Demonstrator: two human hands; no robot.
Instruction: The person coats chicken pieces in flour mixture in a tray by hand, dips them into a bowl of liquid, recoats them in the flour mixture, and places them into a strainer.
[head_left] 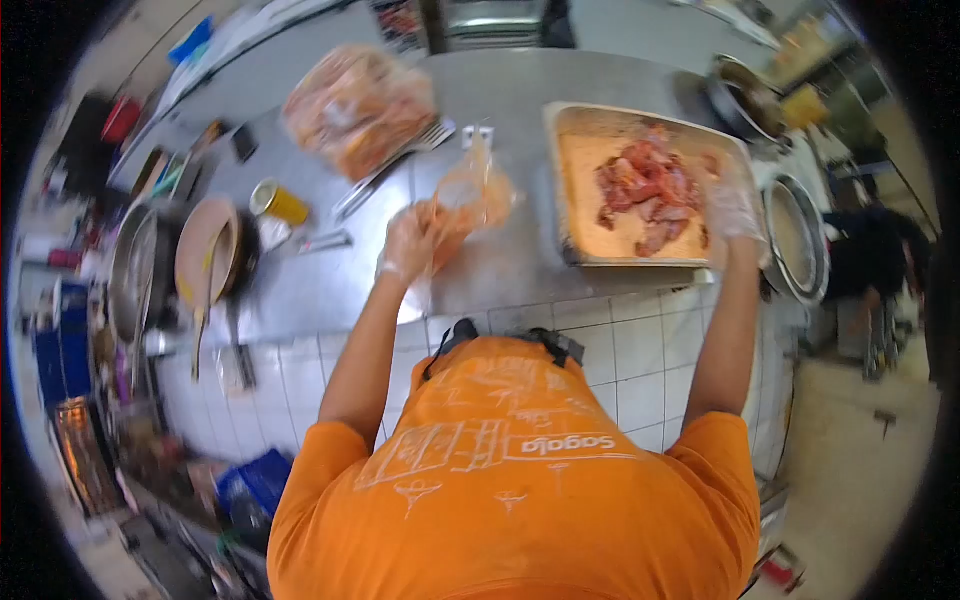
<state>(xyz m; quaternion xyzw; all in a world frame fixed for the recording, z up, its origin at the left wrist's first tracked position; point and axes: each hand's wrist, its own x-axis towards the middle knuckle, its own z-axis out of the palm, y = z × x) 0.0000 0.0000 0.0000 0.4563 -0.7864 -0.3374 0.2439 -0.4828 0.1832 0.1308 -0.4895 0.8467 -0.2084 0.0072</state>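
My left hand [408,243] is closed on a clear plastic bag [470,205] with orange residue in it, above the steel table. My right hand [737,212], in a clear plastic glove, is at the right side of a metal tray [620,263]. Motion blur smears its fingers, so whether they hold anything cannot be made out. A heap of dark red, sauce-coated meat pieces [650,190] lies in the tray, on a layer of orange sauce.
A big plastic bag of pale meat [360,110] rests at the back left. A yellow can [279,202] and several pans, one a pale frying pan [212,250], stand at the left. A pot [745,97] and a round metal bowl [795,240] are on the right.
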